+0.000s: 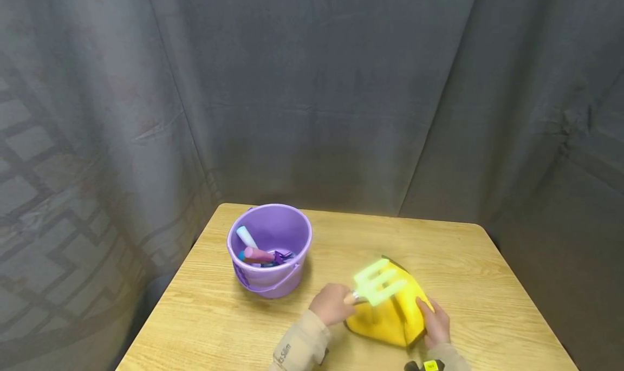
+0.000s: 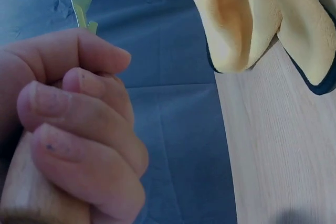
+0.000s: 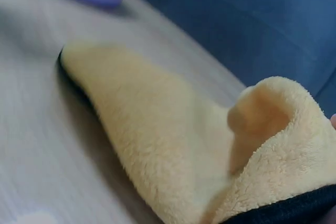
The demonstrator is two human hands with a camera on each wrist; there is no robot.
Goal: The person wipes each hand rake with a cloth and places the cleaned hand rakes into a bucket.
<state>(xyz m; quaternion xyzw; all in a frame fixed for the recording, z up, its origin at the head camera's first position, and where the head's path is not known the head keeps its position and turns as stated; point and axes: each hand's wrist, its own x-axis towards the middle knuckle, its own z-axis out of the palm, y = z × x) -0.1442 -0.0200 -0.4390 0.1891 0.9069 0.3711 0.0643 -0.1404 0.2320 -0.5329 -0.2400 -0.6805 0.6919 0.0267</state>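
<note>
A small garden hand fork with pale green tines (image 1: 374,291) is in my left hand (image 1: 331,305). My left fingers curl round its wooden handle (image 2: 42,198), as the left wrist view shows up close. The tines stand over a yellow cloth (image 1: 385,323) in the head view. This fluffy cloth (image 3: 136,124) has a dark edging and is folded and bunched. My right hand (image 1: 437,323) grips the cloth at its right side, thumb on top. Most of that hand lies outside the right wrist view.
Left of the hands, a purple bucket (image 1: 280,225) stands on the wooden table (image 1: 439,246). Inside it are several tools, among them ones with a pink handle (image 1: 258,253) and a pale blue handle (image 1: 247,236). Grey curtains (image 1: 312,100) hang behind the table and at both sides.
</note>
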